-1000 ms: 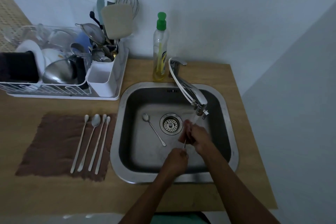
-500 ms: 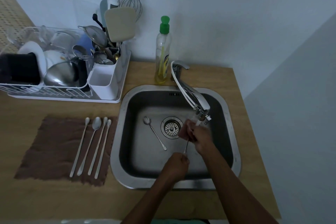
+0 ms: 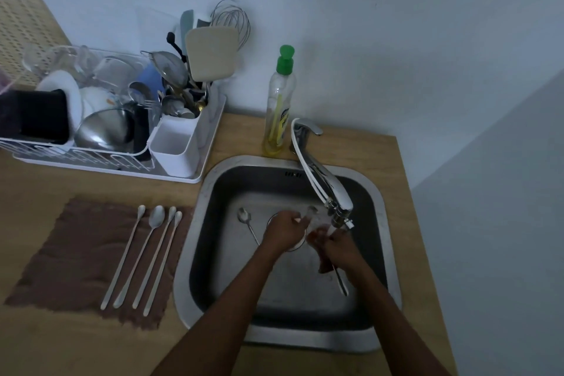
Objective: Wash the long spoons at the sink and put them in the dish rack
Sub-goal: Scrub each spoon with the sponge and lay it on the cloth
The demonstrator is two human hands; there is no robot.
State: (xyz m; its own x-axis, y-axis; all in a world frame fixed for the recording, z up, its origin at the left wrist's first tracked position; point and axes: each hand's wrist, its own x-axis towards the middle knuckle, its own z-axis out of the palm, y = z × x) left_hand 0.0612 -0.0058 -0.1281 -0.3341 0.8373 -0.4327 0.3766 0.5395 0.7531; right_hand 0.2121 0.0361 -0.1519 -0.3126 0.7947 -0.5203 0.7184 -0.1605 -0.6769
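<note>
Under the tap (image 3: 335, 204), inside the steel sink (image 3: 195, 253), both hands work on one long spoon (image 3: 341, 281). My right hand (image 3: 337, 250) grips its handle, whose end sticks out toward me. My left hand (image 3: 283, 232) pinches the bowl end close to the spout. A second spoon (image 3: 245, 218) lies on the sink floor to the left, its handle partly hidden by my left wrist. Several more long spoons (image 3: 143, 256) lie side by side on a brown cloth (image 3: 70, 253). The white dish rack (image 3: 183, 174) stands at the back left.
The rack is crowded with bowls, a plate, a pot lid and a white cutlery holder (image 3: 175, 146) full of utensils. A green-capped soap bottle (image 3: 279, 104) stands behind the sink by the tap base. Wooden counter (image 3: 76, 345) surrounds the sink; a wall is close on the right.
My left hand has moved from the spoon's near end up to the bowl end by the spout. The right hand shifted slightly toward me, and the spoon's handle now points at me.
</note>
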